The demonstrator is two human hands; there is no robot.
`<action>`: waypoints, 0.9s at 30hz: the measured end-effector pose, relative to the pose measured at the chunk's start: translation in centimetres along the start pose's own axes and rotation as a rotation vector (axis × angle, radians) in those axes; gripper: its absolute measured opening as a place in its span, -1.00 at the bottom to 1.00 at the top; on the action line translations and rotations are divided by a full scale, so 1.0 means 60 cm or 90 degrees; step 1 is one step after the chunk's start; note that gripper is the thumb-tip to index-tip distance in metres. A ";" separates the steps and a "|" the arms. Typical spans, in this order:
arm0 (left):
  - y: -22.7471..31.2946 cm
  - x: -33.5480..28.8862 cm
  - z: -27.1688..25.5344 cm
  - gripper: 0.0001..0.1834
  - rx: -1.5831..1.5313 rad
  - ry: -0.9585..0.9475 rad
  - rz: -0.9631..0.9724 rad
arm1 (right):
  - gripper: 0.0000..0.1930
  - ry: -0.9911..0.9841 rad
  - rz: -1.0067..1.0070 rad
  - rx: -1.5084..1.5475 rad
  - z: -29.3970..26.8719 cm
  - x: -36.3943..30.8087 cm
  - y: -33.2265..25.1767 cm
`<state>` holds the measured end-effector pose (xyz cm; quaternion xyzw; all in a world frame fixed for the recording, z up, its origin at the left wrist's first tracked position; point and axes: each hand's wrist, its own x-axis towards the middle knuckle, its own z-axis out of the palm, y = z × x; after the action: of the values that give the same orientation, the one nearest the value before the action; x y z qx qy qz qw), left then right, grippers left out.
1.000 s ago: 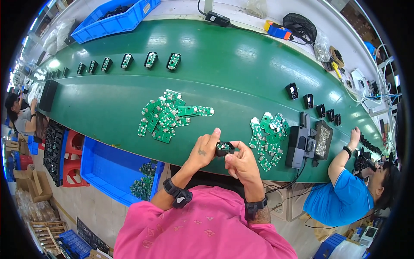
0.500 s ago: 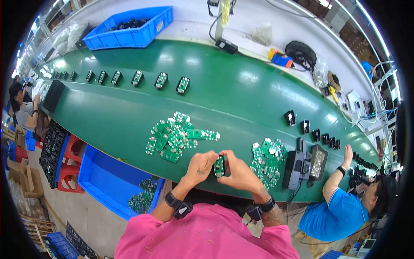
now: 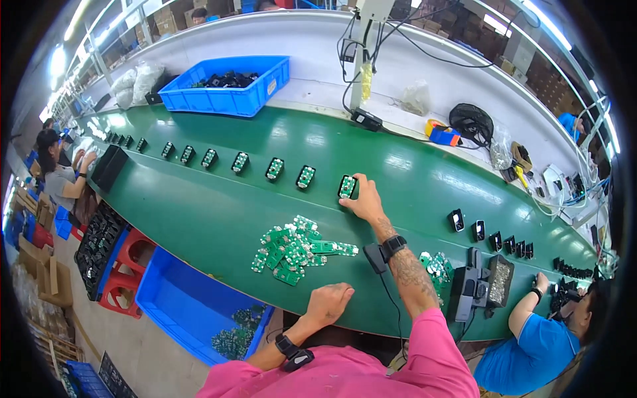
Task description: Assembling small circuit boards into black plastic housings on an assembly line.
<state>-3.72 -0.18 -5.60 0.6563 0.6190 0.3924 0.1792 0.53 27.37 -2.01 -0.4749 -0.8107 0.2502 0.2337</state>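
My right hand [image 3: 362, 200] reaches out over the green bench and grips a small black housing [image 3: 341, 193], with fingers and thumb on its sides. A green circuit board [image 3: 348, 186] sits inside that housing, facing up. The held housing is at the right end of a row of similar filled housings, nearest to one filled housing [image 3: 306, 177]. Close to my body, my left hand [image 3: 328, 303] is curled into a loose fist, and nothing shows in it. A pile of loose green circuit boards [image 3: 292, 249] lies just beyond my left hand.
Another board pile [image 3: 434, 266] lies partly behind my right forearm. Grey-black equipment [image 3: 466, 292] stands right of it. Black housings [image 3: 479, 231] line the right side. A blue bin [image 3: 225, 109] stands at the back, another [image 3: 179, 292] below the left edge. A co-worker [image 3: 541, 345] sits at right.
My right hand has carried the black housing with its board away from my body to the row. The left hand has let go of it and stays near me. The view has tilted up.
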 end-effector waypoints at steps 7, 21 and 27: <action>0.003 0.009 0.008 -0.72 -0.017 -0.007 0.011 | -0.05 -0.046 0.028 -0.068 0.016 0.009 0.004; -0.025 -0.001 -0.003 -0.62 -0.026 0.039 0.003 | -0.20 0.254 0.285 -0.459 -0.285 -0.104 0.249; -0.006 0.016 0.009 -0.75 -0.092 0.066 -0.001 | -0.42 0.126 0.293 -0.312 -0.333 -0.139 0.344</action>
<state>-3.63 0.92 -5.96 0.6204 0.5979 0.4691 0.1940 30.00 32.39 -0.82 -0.7089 -0.6921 0.0471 0.1277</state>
